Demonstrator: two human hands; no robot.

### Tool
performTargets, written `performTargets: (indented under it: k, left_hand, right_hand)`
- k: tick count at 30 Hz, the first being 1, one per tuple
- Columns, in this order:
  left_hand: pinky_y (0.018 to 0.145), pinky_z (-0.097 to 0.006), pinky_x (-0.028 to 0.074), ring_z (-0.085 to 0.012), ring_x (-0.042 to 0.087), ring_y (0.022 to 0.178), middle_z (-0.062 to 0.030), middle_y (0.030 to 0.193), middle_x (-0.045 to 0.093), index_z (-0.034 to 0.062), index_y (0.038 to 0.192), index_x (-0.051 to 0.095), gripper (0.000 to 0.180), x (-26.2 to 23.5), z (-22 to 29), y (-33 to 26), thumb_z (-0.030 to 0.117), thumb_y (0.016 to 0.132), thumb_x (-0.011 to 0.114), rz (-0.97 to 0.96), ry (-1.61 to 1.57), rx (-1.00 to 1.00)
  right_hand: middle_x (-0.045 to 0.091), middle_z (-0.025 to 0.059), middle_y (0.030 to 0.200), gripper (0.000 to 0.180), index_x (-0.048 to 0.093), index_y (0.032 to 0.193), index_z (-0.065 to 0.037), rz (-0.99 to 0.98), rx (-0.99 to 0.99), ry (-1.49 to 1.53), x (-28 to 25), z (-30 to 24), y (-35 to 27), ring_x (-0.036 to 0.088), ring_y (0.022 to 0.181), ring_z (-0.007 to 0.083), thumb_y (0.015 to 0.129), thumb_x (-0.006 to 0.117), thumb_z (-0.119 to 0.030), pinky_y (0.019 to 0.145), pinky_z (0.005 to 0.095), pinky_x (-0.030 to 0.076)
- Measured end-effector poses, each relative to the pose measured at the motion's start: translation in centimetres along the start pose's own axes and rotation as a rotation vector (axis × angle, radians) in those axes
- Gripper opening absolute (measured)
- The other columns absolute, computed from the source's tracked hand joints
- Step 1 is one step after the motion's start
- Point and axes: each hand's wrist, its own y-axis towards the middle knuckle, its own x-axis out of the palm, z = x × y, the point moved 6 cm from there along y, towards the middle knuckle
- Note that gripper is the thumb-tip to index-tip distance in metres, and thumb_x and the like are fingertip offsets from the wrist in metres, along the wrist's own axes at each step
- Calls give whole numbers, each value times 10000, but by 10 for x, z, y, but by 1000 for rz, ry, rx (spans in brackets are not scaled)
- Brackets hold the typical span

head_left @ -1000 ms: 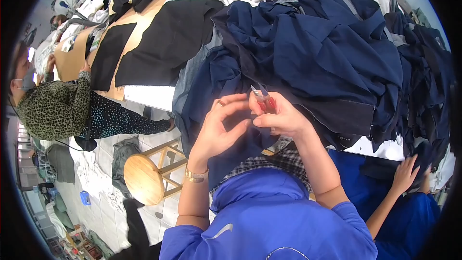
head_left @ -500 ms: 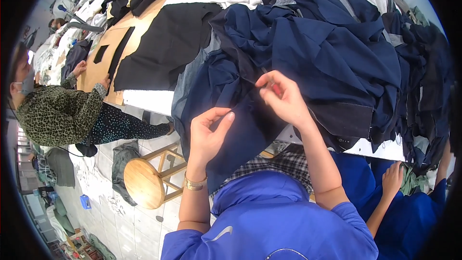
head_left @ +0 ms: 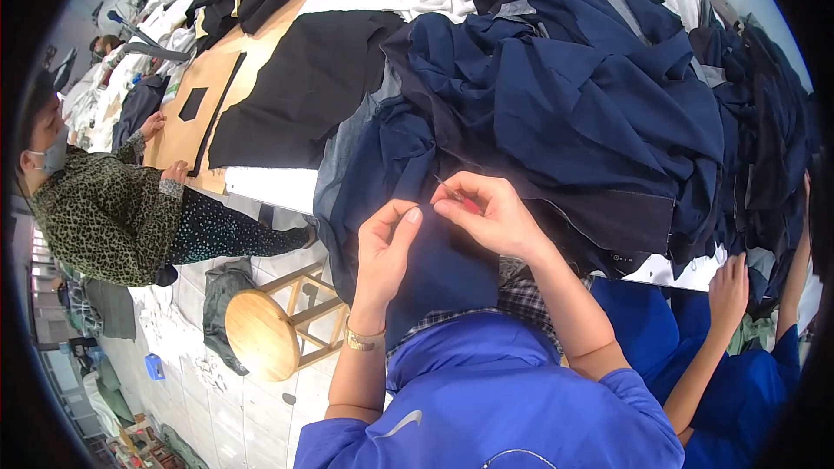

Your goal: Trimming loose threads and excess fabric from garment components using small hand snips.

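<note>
The left hand (head_left: 387, 243) pinches a fold of dark blue cloth (head_left: 434, 269). Just beside it, the right hand (head_left: 495, 213) holds a small red-handled tool (head_left: 460, 198) with a thin metal tip against the same cloth. A big heap of blue garments (head_left: 591, 95) covers the bench (head_left: 269, 187). A round wooden stool (head_left: 261, 334) stands on the floor to the left, near a person in a spotted top (head_left: 104, 217).
</note>
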Motion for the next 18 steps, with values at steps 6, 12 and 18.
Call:
performTargets:
  k: [6, 12, 18]
  left_hand:
    - [694, -174, 434, -47, 562, 747, -17, 841, 658, -29, 959, 670, 155, -5, -3, -1, 93, 870, 633, 74, -46, -63]
    - [741, -184, 453, -74, 599, 788, -53, 893, 679, -30, 984, 673, 189, -7, -4, -2, 116, 868, 642, 94, -180, -125]
    - [726, -184, 446, -69, 595, 788, -57, 894, 682, -28, 993, 675, 194, -8, -4, 1, 117, 872, 637, 105, -133, -101]
  right_hand:
    - [602, 8, 756, 87, 610, 923, 5, 338, -77, 101, -24, 2, 1, 531, 676, 53, 862, 615, -57, 626, 198, 435]
    - [549, -19, 715, 215, 621, 1035, -7, 279, -17, 321, -22, -10, -10, 469, 594, 11, 941, 534, -180, 547, 163, 390]
    - [532, 4, 566, 319, 494, 1260, -58, -75, 181, 267, 8, -16, -24, 437, 400, 33, 983, 406, -191, 403, 187, 349]
